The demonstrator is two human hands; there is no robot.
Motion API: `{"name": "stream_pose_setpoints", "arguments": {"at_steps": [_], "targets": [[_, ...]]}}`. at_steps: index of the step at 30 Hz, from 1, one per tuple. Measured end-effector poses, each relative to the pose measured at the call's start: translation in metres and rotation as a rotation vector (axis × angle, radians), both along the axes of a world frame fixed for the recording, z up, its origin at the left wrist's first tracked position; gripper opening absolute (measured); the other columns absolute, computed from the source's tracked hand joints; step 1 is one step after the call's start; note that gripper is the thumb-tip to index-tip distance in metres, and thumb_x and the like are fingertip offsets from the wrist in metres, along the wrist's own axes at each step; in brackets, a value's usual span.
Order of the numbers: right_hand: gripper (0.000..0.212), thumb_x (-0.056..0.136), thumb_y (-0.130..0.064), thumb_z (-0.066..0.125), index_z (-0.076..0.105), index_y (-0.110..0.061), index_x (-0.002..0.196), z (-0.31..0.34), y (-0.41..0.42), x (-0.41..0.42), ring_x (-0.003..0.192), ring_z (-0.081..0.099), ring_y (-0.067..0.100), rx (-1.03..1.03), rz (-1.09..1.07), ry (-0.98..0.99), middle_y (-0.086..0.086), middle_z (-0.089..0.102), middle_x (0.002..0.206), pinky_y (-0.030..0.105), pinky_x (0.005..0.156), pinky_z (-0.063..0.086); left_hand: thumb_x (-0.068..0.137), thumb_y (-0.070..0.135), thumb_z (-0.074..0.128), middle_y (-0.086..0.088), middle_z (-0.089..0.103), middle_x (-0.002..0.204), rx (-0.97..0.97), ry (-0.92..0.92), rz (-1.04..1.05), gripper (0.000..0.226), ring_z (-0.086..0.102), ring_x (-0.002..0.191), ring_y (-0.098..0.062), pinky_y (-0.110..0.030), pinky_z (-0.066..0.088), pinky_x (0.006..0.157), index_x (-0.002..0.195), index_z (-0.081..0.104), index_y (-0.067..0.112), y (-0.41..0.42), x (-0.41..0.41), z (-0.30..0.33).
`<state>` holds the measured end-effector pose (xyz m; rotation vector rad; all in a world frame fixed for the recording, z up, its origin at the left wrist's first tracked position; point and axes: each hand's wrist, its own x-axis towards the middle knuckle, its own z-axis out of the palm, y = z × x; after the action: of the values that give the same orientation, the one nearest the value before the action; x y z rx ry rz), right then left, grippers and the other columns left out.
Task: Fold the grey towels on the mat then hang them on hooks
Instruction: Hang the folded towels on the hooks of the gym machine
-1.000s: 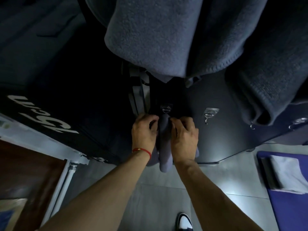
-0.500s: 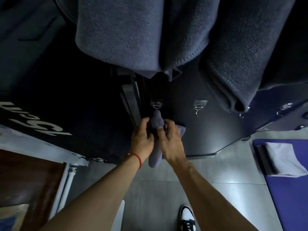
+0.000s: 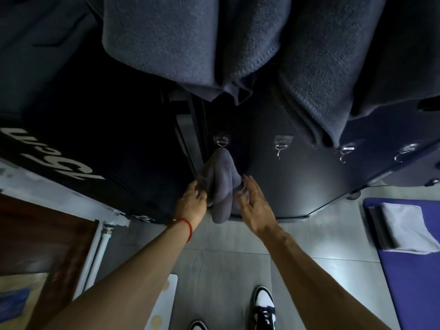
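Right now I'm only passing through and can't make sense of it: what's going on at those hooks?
A person is hanging a folded grey towel on the leftmost hook of a dark panel. The left hand touches the towel's edge; the right hand is open beside it. The next hook is bare. Another folded towel waits on the blue mat.

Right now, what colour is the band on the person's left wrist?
Red: a thin cord bracelet just behind the left hand, seen in the head view.
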<state>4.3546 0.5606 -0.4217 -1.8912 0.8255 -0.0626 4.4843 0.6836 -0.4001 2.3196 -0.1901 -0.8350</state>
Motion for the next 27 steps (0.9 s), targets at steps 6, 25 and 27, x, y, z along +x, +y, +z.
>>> {"name": "stream_pose_setpoints", "arguments": {"at_steps": [6, 25, 27], "targets": [[0.055, 0.104, -0.024, 0.052, 0.034, -0.019, 0.156, 0.039, 0.005, -0.034, 0.136, 0.040, 0.010, -0.127, -0.046, -0.047, 0.001, 0.031, 0.161, 0.018, 0.104, 0.034, 0.097, 0.007, 0.058, -0.003, 0.060, 0.135, -0.162, -0.087, 0.038, 0.046, 0.061, 0.116, -0.019, -0.024, 0.044, 0.086, 0.141, 0.050, 0.020, 0.035, -0.044, 0.040], [0.049, 0.096, -0.031, 0.054, 0.049, -0.021, 0.143, 0.146, -0.029, -0.301, 0.127, 0.054, 0.019, -0.353, -0.243, 0.104, -0.001, 0.052, 0.142, 0.031, 0.104, 0.046, 0.092, 0.014, 0.062, 0.009, 0.053, 0.132, -0.284, -0.249, -0.693, 0.041, 0.050, 0.122, -0.011, -0.026, 0.044, 0.098, 0.129, 0.058, 0.032, -0.073, -0.263, 0.168], [0.046, 0.096, -0.031, 0.054, 0.051, -0.021, 0.142, 0.150, -0.048, -0.340, 0.127, 0.054, 0.021, -0.341, -0.279, 0.148, 0.000, 0.053, 0.141, 0.034, 0.104, 0.045, 0.092, 0.015, 0.061, 0.008, 0.053, 0.131, -0.278, -0.245, -0.754, 0.039, 0.051, 0.119, -0.011, -0.023, 0.042, 0.093, 0.128, 0.058, 0.030, -0.103, -0.297, 0.177]]}}
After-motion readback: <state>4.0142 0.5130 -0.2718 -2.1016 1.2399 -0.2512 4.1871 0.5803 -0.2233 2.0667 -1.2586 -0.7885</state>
